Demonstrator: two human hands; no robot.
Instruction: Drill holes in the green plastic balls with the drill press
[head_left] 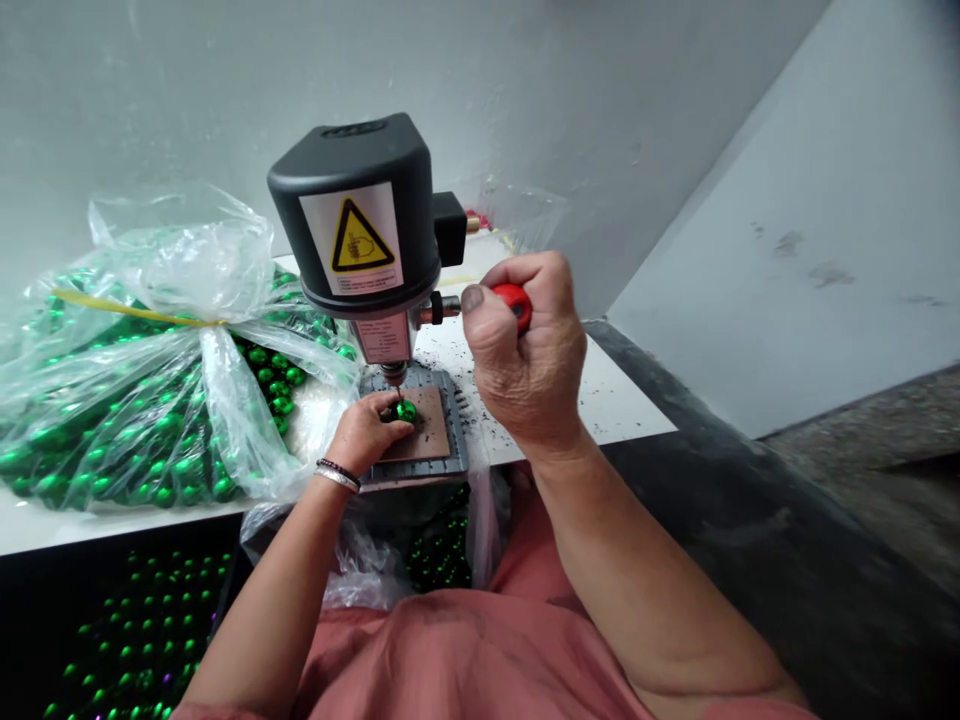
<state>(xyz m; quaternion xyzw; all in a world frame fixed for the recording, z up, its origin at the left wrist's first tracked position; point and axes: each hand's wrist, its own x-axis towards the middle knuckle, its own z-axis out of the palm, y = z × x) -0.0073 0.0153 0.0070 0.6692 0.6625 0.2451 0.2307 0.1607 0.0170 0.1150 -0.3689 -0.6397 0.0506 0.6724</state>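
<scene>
My left hand [365,432] pinches a shiny green ball [406,411] between thumb and fingers. The ball rests on a brown board [431,425] that lies on the grey base plate [457,440] of a small drill press [352,215]. Directly above, the thin drill bit [400,392] reaches down to the ball; whether it has entered the surface I cannot tell. My right hand [529,350] is closed round the red knob [517,303] of the press lever, at the right of the machine. A warning label [352,240] covers the front of the black housing.
A big clear plastic bag [225,400] of green balls, with a yellow tie [135,308], lies left of the press. Dark shavings dot the white tabletop [600,400]. More green balls [142,630] sit in a dark container at lower left. An open plastic bag [367,560] hangs below the table edge.
</scene>
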